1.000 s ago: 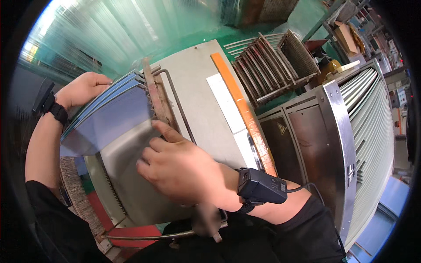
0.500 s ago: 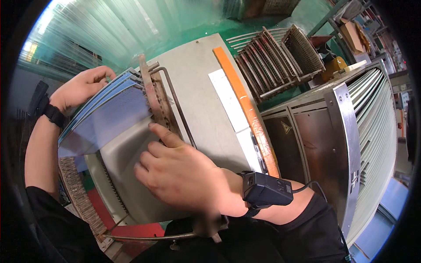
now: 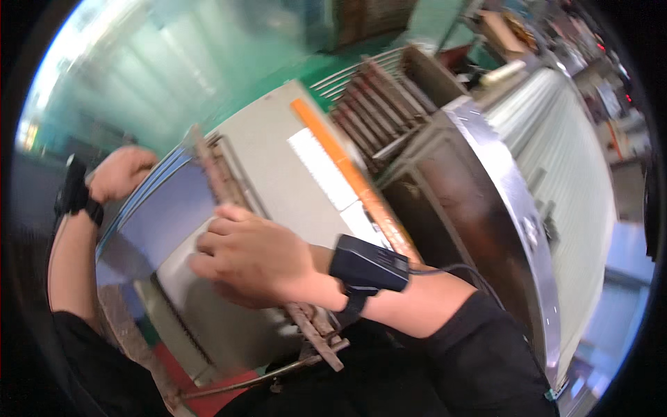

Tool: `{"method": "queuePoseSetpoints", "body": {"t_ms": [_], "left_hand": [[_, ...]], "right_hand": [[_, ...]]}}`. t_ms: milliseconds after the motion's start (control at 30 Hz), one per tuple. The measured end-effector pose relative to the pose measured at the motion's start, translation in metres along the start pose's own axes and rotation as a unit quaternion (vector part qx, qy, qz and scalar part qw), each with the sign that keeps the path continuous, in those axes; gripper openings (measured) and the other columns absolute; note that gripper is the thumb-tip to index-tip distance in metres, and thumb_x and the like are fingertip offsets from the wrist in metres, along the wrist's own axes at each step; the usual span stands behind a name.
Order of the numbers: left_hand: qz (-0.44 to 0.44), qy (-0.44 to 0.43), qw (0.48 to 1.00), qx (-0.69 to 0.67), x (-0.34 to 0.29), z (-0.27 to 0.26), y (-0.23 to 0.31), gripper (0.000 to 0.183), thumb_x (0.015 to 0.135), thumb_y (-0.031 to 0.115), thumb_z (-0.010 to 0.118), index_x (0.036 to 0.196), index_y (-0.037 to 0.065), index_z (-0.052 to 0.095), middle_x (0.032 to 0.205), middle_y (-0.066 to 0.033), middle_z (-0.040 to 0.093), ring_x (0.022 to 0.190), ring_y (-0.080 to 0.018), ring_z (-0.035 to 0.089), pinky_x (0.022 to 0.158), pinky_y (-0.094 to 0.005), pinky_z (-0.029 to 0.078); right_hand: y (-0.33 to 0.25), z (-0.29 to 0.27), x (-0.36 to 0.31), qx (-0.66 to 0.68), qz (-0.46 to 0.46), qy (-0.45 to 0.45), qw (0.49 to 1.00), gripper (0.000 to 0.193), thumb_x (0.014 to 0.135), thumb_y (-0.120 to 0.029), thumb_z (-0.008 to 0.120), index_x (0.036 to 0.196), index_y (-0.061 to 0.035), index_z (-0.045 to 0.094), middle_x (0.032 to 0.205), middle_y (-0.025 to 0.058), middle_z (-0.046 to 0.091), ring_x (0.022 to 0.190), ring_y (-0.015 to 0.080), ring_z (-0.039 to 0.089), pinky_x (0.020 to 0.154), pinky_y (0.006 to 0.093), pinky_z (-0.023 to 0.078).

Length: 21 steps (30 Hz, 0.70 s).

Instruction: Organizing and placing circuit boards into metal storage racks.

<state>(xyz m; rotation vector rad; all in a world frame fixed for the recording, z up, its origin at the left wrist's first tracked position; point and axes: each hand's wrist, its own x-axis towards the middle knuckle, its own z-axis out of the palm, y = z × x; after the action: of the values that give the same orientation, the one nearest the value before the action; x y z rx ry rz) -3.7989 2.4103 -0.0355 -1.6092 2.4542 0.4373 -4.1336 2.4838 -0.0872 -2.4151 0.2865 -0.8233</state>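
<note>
Several thin blue panels (image 3: 167, 198) stand side by side in a rack with a rusty toothed bar (image 3: 212, 163) along its right side. My left hand (image 3: 124, 174) is at their far left edge, fingers curled against the outermost panel; motion blurs the fingertips. My right hand (image 3: 253, 257) lies over the rack's bar in the middle, its fingers bent inward and its thumb side touching the bar. What is under the right palm is hidden. A large grey sheet (image 3: 187, 254) shows in front of the blue panels, partly covered by my right hand.
A pale board (image 3: 260, 132) with an orange strip (image 3: 333, 153) lies beyond the rack. Another rusty slotted rack (image 3: 379, 104) stands at the back right. On the right, a metal-sided cabinet (image 3: 451, 181) adjoins many pale stacked sheets (image 3: 556, 160). A metal rod (image 3: 243, 382) crosses near my body.
The view has shifted, and the picture is more blurred. My right hand's index finger, stretched toward the bar before, is now curled in. My left hand stays at the panels' edge.
</note>
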Motion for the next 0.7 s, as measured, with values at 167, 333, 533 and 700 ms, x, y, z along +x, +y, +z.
{"method": "queuePoseSetpoints", "body": {"t_ms": [167, 333, 533, 700], "left_hand": [[-0.062, 0.004, 0.998, -0.033, -0.019, 0.032, -0.042, 0.027, 0.085, 0.023, 0.061, 0.092, -0.002, 0.069, 0.090, -0.0262, 0.067, 0.082, -0.0463, 0.062, 0.075, -0.0490, 0.049], [-0.076, 0.082, 0.969, -0.219, -0.039, 0.037, -0.017, 0.015, 0.083, 0.009, 0.061, 0.083, -0.006, 0.065, 0.069, -0.0195, 0.062, 0.064, -0.0230, 0.060, 0.064, -0.0364, 0.049], [-0.147, 0.115, 0.967, -0.173, -0.060, 0.063, -0.059, 0.020, 0.086, 0.012, 0.061, 0.086, -0.008, 0.063, 0.076, -0.0141, 0.064, 0.071, -0.0229, 0.058, 0.069, -0.0373, 0.048], [-0.211, 0.147, 0.957, -0.132, -0.088, 0.000, 0.049, 0.042, 0.102, 0.024, 0.050, 0.134, -0.004, 0.055, 0.124, -0.0251, 0.062, 0.115, -0.0343, 0.057, 0.102, -0.0410, 0.042]], "right_hand": [[-0.019, -0.061, -0.054, 0.034, 0.088, 0.223, 0.970, 0.062, 0.087, -0.011, 0.065, 0.142, 0.0060, 0.040, 0.125, 0.0241, 0.056, 0.118, 0.0400, 0.053, 0.102, 0.0450, 0.044], [-0.070, -0.171, -0.249, -0.262, 0.254, 0.430, 0.826, 0.066, 0.094, -0.015, 0.063, 0.150, 0.0038, 0.033, 0.144, 0.0225, 0.047, 0.139, 0.0351, 0.042, 0.117, 0.0413, 0.031], [-0.206, -0.327, -0.424, -0.360, 0.349, 0.668, 0.550, 0.063, 0.096, -0.023, 0.063, 0.147, 0.0035, 0.036, 0.146, 0.0250, 0.045, 0.136, 0.0332, 0.044, 0.113, 0.0404, 0.034], [-0.217, -0.416, -0.555, -0.490, 0.420, 0.642, 0.414, 0.073, 0.091, -0.036, 0.068, 0.142, 0.0072, 0.040, 0.136, 0.0280, 0.054, 0.127, 0.0383, 0.052, 0.109, 0.0421, 0.039]]}}
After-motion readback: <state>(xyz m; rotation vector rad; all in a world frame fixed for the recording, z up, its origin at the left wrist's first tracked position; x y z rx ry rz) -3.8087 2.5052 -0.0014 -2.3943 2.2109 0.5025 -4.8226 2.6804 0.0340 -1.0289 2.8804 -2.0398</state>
